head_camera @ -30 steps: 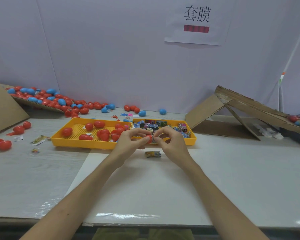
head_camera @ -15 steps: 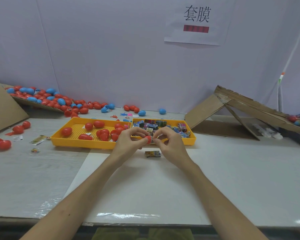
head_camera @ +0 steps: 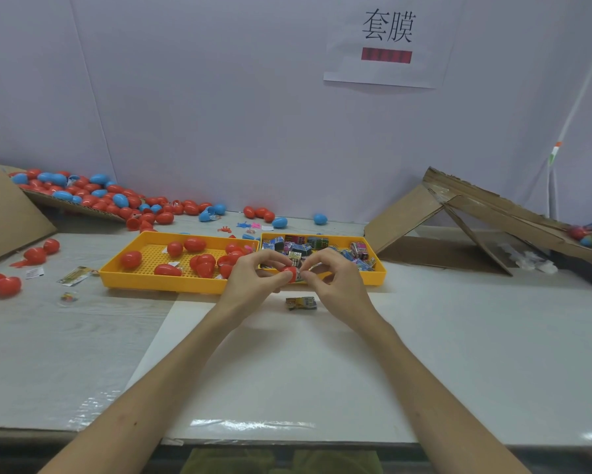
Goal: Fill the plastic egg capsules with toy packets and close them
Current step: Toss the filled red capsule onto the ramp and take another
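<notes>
Capsule (head_camera: 288,272), red, held above table (head_camera: 458,336), just in front of yellow tray (head_camera: 171,285) | left hand (head_camera: 253,278) — fingers curled round it | right hand (head_camera: 335,282) — fingertips pinch toy packet (head_camera: 298,275) at its open end | spare packet (head_camera: 301,302) lies on table beneath both hands

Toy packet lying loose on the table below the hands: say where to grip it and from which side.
Pinch the toy packet across its near and far long edges, coming down from above. It lies flat, long side running left to right, apart from the yellow packet tray, so nothing blocks either edge.
</notes>
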{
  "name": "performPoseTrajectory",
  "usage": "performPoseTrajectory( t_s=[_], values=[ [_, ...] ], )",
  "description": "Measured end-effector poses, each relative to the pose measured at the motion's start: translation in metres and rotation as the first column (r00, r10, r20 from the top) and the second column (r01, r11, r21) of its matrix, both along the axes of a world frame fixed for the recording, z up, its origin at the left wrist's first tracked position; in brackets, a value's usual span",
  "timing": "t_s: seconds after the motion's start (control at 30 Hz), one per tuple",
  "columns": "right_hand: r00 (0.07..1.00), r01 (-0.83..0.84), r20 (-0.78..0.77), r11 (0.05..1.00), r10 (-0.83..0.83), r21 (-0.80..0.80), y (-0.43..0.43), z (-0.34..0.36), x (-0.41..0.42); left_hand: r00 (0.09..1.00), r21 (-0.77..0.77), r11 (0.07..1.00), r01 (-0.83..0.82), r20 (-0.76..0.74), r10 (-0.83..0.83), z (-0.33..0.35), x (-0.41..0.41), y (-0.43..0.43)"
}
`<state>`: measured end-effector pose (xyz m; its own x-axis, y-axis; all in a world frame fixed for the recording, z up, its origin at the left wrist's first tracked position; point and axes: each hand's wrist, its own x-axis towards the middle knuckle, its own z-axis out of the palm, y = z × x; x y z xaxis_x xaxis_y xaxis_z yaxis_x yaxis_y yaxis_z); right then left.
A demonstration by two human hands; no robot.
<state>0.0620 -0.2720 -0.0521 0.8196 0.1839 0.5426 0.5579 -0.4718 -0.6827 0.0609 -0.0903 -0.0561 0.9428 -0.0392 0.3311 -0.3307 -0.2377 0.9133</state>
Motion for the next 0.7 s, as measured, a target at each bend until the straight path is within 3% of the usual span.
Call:
performPoseTrajectory(
  t_s=[0.47, 0.7],
  values=[
    [0.999, -0.019, -0.032, 1.0, 0.019, -0.004, -0.0006, -0.0005, 0.0017, 0.998, -0.014, 0.998, 0.061, 0.005, -0.061, 0.0012, -0.0023, -0.0002],
    [0.997, -0.036, -0.072, 0.995, 0.043, 0.092, -0.0013, 0.003, 0.0003, 0.989, -0.174, 0.977, 0.122, -0.062, -0.135, 0.0055, -0.0067, -0.0007]
  ],
)
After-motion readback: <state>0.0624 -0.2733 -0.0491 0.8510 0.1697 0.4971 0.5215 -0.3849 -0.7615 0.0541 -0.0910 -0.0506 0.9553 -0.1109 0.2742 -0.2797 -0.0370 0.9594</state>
